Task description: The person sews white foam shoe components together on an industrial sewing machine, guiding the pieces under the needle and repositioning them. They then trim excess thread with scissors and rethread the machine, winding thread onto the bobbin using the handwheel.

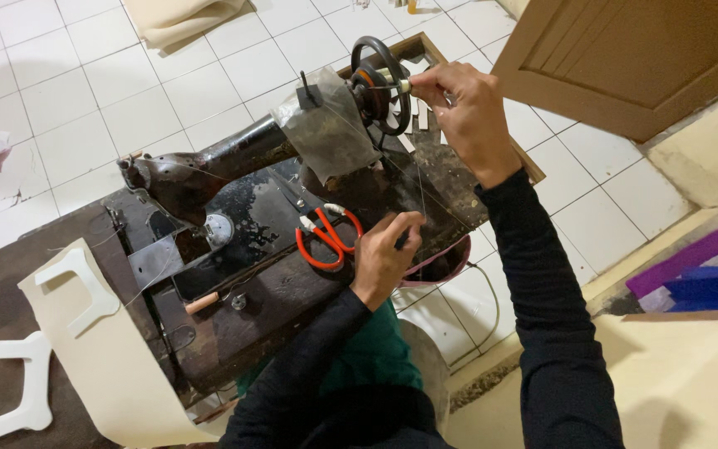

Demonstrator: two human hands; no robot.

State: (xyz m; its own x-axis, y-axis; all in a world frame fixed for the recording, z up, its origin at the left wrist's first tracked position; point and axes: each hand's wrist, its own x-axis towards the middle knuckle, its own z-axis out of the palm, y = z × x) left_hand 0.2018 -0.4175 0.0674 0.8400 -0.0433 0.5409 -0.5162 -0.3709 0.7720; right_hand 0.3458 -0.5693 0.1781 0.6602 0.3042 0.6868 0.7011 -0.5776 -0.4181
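Thread [420, 179] pinched taut between right hand [463, 112] fingers at bobbin winder [392, 86] by handwheel [380, 75] and left hand [384, 254] fingers, closed low over sewing machine [234, 179]. Orange scissors [326, 237] just beside. Risk: overtension snapping thread, slack tangling at wheel.

No packages, labels, signs or screens can be made out anywhere in this view from the head camera. Nothing printed, boxed or lit up shows on the table, on the tiled floor or along the walls.
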